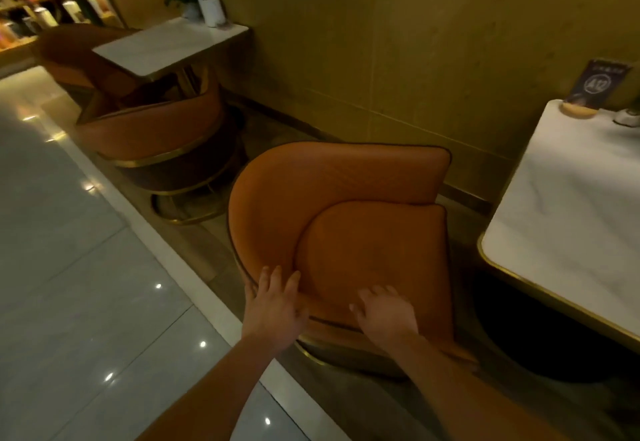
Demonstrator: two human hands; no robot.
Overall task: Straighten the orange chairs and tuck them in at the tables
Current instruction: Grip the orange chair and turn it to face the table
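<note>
Both hands sit on the orange chair's (346, 184) near rim: left hand (273, 305) clasps it, thumb outside, fingers (277, 278) inside; right hand (386, 316) presses flat, unclenched. The chair stands angled near the table (571, 219), untucked; I'd square it first, then push evenly.

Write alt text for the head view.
A left hand grips and a right hand rests on the rim of an orange chair standing apart from the table at right. A second chair is tucked at a farther table.
</note>
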